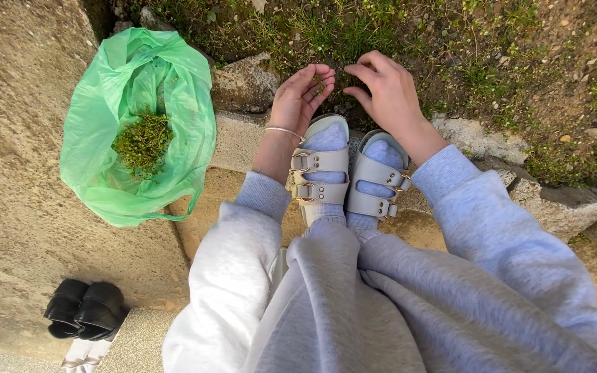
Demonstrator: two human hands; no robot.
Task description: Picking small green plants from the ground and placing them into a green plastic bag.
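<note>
I crouch at a stone edge in front of a weedy patch of ground [492, 62]. My left hand [300, 100] is cupped palm up above my left sandal, with a small tuft of picked green plants [318, 84] in its fingers; a thin bracelet circles the wrist. My right hand [384, 90] reaches over the low greens, fingers curled down and pinched toward the plants beside the left hand. To the left, an open green plastic bag [91, 159] lies on the concrete with a heap of picked greens [143, 141] inside.
My feet in grey socks and pale buckled sandals [345, 173] stand on the stone border [243, 86]. Another person's black shoes [84, 311] stand at the lower left on the concrete. Rough stones [561, 204] line the right edge.
</note>
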